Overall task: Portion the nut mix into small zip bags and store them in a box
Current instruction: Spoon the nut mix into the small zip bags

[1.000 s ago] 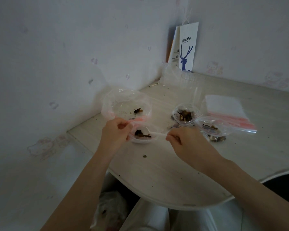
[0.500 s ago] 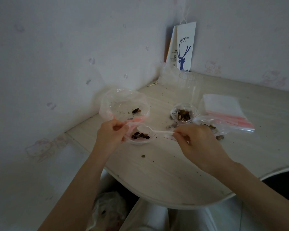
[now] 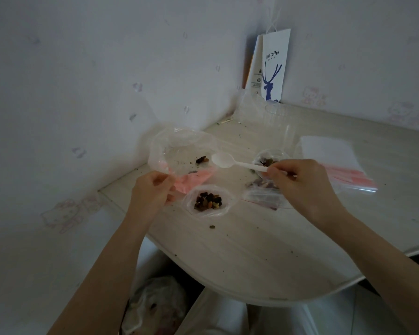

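Observation:
My right hand (image 3: 300, 184) pinches the handle of a white plastic spoon (image 3: 224, 160), whose empty bowl hovers beside the large clear bag (image 3: 179, 151). That bag is nearly empty, with one dark piece of nut mix (image 3: 202, 160) inside. My left hand (image 3: 153, 192) grips the pink-striped edge of the large bag. A small open zip bag (image 3: 209, 201) in front of it holds a heap of nut mix. A second filled small bag (image 3: 267, 160) sits behind the spoon handle, and another filled bag (image 3: 264, 192) lies under my right hand.
A stack of empty zip bags with pink strips (image 3: 336, 163) lies at the right on the pale table (image 3: 252, 250). A white paper bag with a blue deer (image 3: 273, 68) leans in the wall corner beside a clear plastic container (image 3: 259, 110). Crumbs dot the table.
The spoon has lifted out of the small bag and moved up toward the large bag, now empty. The small bag rests on the table with more mix showing. The view has shifted slightly.

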